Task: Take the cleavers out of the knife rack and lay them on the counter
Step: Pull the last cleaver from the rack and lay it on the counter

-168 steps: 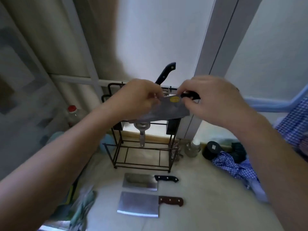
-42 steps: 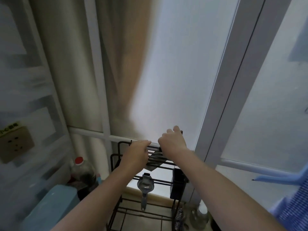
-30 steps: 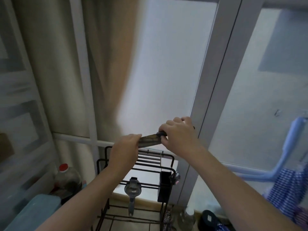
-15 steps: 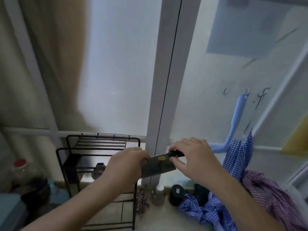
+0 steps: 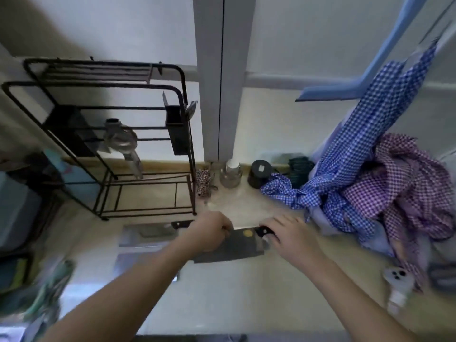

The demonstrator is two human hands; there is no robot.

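1. Your left hand (image 5: 209,230) is closed on the blunt end of the dark cleaver (image 5: 234,248), and your right hand (image 5: 290,234) is wrapped round its black handle, so both hands carry it flat and low over the bench (image 5: 246,292).
2. Whether the blade touches the bench, you can't tell; motion blur smears its lower edge.
3. Just left of it, two more cleavers (image 5: 148,243) lie on the bench, one behind the other. Your left forearm cuts across them, and only the black handle of the far one pokes out behind your left hand.
4. The wire knife rack (image 5: 182,134) stands behind them at the back left, its near foot close to the laid-out blades; a metal utensil (image 5: 122,144) hangs on its rails.
5. Right side is crowded: checked cloths (image 5: 370,188) pile up against the wall and spill toward your right hand.
6. Along the back edge sit a small bottle (image 5: 230,174) and a dark jar (image 5: 259,172), well behind the cleaver.
7. Open bench runs in front of your hands, toward you, between both forearms.
8. A pale object (image 5: 397,285) lies near the right edge, too blurred to name.
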